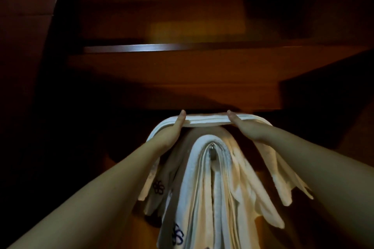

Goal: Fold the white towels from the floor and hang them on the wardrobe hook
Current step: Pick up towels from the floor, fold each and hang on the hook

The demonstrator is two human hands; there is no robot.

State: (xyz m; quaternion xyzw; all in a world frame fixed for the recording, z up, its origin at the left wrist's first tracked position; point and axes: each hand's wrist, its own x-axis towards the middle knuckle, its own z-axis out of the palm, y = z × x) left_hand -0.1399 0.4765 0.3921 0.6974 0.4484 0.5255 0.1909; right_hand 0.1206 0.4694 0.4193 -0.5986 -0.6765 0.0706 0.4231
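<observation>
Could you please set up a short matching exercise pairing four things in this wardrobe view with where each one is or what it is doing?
Things:
1. left hand
2. right hand
3. metal hook
4. folded white towel

Places or states:
A. peeks out between the towels already hanging
B. stretched level between both hands, above the hanging towels
C. holds the towel's left end, thumb on top
D. holds the towel's right end, thumb on top

Pairs: 1-C, 2-D, 3-A, 4-B
</observation>
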